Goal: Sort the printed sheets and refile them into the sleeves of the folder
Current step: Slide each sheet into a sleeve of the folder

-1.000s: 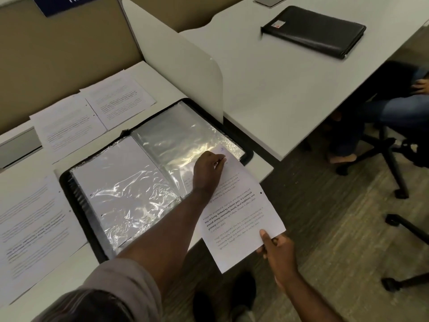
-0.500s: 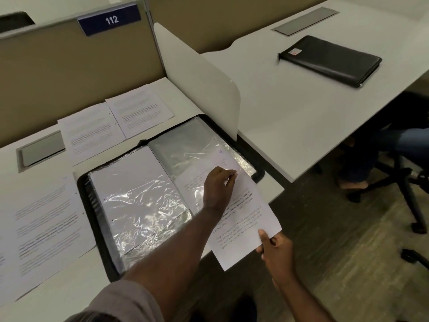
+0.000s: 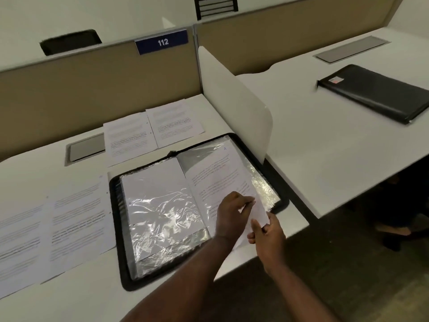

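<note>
The folder [image 3: 199, 210] lies open on the counter [image 3: 301, 159], and a printed sheet [image 3: 216, 175] is most of the way into the right-hand sleeve [image 3: 262, 187], its near corner poking out toward the counter edge. Left hand [image 3: 232, 214] rests over the lower part of that sheet, fingers curled and pinching at its edge by the sleeve mouth; right hand [image 3: 267, 233] grips the protruding corner from below, thumb on top. Both hands are on the same page, touching each other.

By my read, one page is nearly filed and just needs seating. The left sleeve [image 3: 157, 205] seems to hold a blank-facing page. Plenty is left: two sheets [image 3: 153, 131] sit beyond the folder, and more printed sheets [image 3: 53, 226] lie to its left, running out of view at the frame edge.

Hard to call: whether the sheet is fully under the plastic, since glare washes out the sleeve's edge. Text is too blurred to read, so the sort order can't be judged. A second, closed black folder [image 3: 380, 94] sits well apart on the neighbouring counter
</note>
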`<action>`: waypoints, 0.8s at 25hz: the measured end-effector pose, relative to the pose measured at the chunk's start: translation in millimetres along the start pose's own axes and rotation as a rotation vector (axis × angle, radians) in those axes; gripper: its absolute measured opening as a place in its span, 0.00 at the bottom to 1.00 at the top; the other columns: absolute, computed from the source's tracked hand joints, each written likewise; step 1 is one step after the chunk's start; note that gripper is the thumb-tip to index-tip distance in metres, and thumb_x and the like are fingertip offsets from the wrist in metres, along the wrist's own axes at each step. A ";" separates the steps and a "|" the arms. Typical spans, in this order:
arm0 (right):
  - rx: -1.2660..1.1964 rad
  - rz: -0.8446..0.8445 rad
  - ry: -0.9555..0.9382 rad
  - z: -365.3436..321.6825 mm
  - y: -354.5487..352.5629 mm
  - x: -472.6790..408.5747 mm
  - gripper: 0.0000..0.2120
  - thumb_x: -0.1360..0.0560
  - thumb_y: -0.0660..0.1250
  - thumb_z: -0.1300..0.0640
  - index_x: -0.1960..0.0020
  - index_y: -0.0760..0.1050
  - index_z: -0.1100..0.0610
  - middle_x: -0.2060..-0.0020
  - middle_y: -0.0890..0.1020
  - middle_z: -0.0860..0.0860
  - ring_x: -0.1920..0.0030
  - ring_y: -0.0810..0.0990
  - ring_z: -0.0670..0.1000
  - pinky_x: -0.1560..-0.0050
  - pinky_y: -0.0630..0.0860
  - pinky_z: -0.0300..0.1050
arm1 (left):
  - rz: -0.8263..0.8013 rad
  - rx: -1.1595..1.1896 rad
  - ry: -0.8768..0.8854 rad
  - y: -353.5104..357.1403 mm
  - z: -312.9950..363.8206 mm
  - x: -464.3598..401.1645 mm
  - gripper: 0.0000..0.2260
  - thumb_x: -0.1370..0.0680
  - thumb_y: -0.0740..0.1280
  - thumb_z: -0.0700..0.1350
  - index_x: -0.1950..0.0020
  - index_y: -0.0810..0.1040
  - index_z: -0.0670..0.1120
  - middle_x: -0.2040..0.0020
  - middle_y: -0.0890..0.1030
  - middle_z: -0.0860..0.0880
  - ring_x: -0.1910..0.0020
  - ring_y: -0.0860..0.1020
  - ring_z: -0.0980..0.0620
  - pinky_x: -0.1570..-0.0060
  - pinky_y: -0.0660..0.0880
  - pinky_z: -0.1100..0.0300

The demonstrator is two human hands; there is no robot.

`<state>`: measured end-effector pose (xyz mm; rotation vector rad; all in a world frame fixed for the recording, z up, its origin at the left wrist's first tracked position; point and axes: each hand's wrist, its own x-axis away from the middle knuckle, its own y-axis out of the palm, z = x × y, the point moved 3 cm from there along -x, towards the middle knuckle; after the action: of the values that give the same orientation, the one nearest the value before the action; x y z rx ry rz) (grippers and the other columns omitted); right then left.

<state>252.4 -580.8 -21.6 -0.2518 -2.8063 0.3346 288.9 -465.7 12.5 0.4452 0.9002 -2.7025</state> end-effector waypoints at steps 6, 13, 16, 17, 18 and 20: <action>0.045 -0.114 -0.098 -27.6 27.3 -47.0 0.07 0.21 0.64 0.61 0.44 0.74 0.58 0.55 0.80 0.50 0.54 0.80 0.49 0.58 0.80 0.38 | 0.082 0.050 -0.035 -8.7 2.7 -2.4 0.05 0.27 0.72 0.42 0.53 0.85 0.45 0.62 0.80 0.52 0.61 0.74 0.62 0.59 0.71 0.70; 0.152 -0.147 -0.142 -41.3 42.4 -74.3 0.10 0.22 0.62 0.62 0.61 0.72 0.53 0.64 0.77 0.51 0.56 0.80 0.60 0.58 0.78 0.50 | 0.068 0.128 -0.041 -21.1 1.8 -1.4 0.06 0.27 0.73 0.44 0.51 0.84 0.48 0.57 0.81 0.53 0.59 0.77 0.59 0.59 0.77 0.62; 0.472 -0.014 -0.350 -41.7 39.4 -72.1 0.10 0.23 0.66 0.51 0.54 0.77 0.58 0.59 0.78 0.53 0.59 0.77 0.52 0.64 0.74 0.42 | 0.051 0.151 -0.064 -36.7 -0.9 3.3 0.11 0.28 0.74 0.47 0.46 0.81 0.51 0.52 0.79 0.55 0.56 0.77 0.59 0.58 0.73 0.68; 0.441 0.012 -0.374 -42.0 38.9 -71.2 0.13 0.22 0.65 0.49 0.50 0.78 0.59 0.56 0.78 0.54 0.57 0.76 0.51 0.62 0.75 0.43 | 0.060 0.149 -0.090 -43.1 -4.0 4.3 0.12 0.28 0.74 0.49 0.45 0.80 0.52 0.52 0.78 0.56 0.55 0.76 0.59 0.58 0.72 0.69; 0.381 0.020 -0.400 -43.3 39.1 -70.0 0.14 0.22 0.64 0.49 0.48 0.78 0.60 0.54 0.78 0.54 0.56 0.77 0.51 0.61 0.75 0.43 | 0.072 0.146 -0.134 -49.2 -8.3 5.3 0.13 0.28 0.74 0.51 0.44 0.79 0.54 0.51 0.78 0.57 0.54 0.77 0.58 0.58 0.72 0.69; 0.245 -0.023 -0.450 -54.3 41.4 -60.3 0.14 0.19 0.60 0.51 0.44 0.78 0.60 0.55 0.80 0.50 0.54 0.81 0.52 0.60 0.77 0.40 | 0.077 0.141 -0.265 -60.6 -16.4 5.2 0.14 0.27 0.74 0.54 0.43 0.77 0.57 0.49 0.77 0.60 0.51 0.76 0.59 0.57 0.72 0.70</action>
<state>331.8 -542.8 1.6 -0.0965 -3.1557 0.8129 267.2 -409.4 30.6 0.1385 0.6108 -2.6812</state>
